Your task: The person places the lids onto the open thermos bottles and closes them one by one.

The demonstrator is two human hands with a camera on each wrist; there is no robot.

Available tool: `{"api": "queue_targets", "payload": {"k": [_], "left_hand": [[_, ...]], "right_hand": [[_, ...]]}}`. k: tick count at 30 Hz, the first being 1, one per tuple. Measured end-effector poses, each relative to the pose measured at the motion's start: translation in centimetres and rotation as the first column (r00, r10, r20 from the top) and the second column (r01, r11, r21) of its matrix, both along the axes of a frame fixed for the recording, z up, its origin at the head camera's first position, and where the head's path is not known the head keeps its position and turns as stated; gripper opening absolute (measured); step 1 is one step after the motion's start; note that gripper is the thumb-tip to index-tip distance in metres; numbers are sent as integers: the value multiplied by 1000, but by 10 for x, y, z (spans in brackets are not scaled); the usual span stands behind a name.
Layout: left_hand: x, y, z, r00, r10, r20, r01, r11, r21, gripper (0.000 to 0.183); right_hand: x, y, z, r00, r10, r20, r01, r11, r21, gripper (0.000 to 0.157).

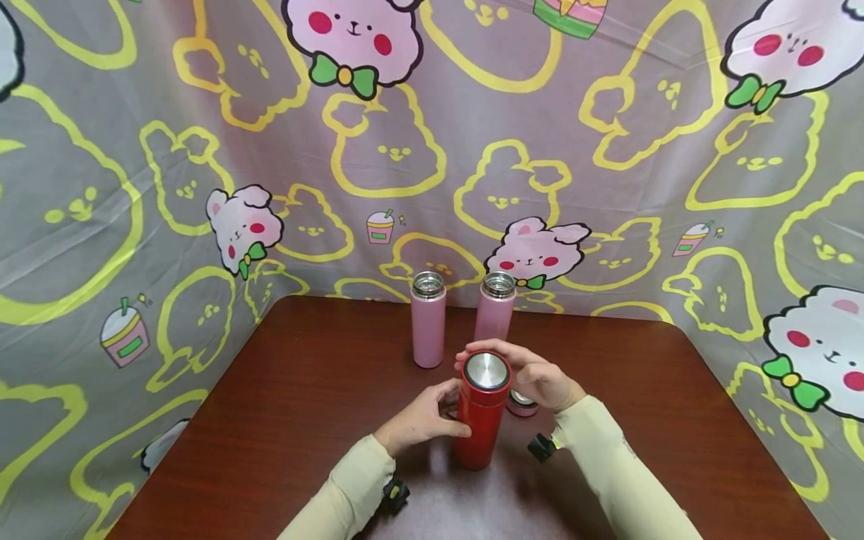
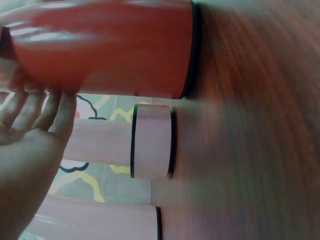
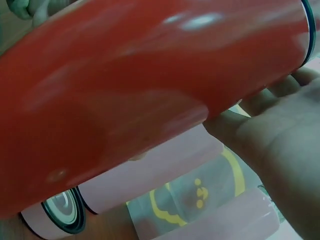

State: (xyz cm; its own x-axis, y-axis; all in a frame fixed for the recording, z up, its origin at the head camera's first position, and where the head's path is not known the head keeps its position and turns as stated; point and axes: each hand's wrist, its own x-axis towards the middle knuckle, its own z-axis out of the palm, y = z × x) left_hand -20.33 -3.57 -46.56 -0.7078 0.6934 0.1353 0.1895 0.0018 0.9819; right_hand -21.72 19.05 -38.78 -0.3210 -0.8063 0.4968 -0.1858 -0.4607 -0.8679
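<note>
A red thermos bottle (image 1: pixel 481 427) with a silver-topped red lid (image 1: pixel 487 370) stands upright near the front middle of the table. My left hand (image 1: pixel 424 416) holds its left side, thumb across the front and fingers behind. Beside the lid is my right hand (image 1: pixel 536 375); its fingers reach loosely behind the bottle's top, and the thumb appears apart from it. In the right wrist view the fingers (image 3: pixel 265 102) lie along the red wall, partly hidden by it. A pink lid (image 1: pixel 523 406) sits on the table behind the bottle, partly covered by my right hand.
Two lidless pink thermos bottles with steel rims stand farther back, one left (image 1: pixel 428 322) and one right (image 1: pixel 496 307), the right one partly behind my hand. The brown table (image 1: pixel 317 390) meets a patterned cloth (image 1: pixel 405 217) at the back and sides.
</note>
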Motion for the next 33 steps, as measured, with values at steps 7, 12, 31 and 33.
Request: {"api": "queue_targets", "payload": {"k": [7, 12, 31, 33], "left_hand": [[-3, 0, 1, 999, -41, 9, 41, 999, 6, 65], [-3, 0, -1, 996, -86, 26, 87, 996, -5, 64], [-3, 2, -2, 998, -66, 0, 66, 997, -25, 65], [-3, 1, -3, 998, -59, -16, 59, 998, -28, 64]], "right_hand": [[-6, -5, 1, 996, 92, 17, -92, 996, -2, 73], [-7, -6, 0, 996, 93, 17, -93, 996, 6, 70], [-3, -1, -6, 999, -34, -13, 34, 999, 36, 56], [-2, 0, -7, 997, -73, -25, 74, 996, 54, 58]]}}
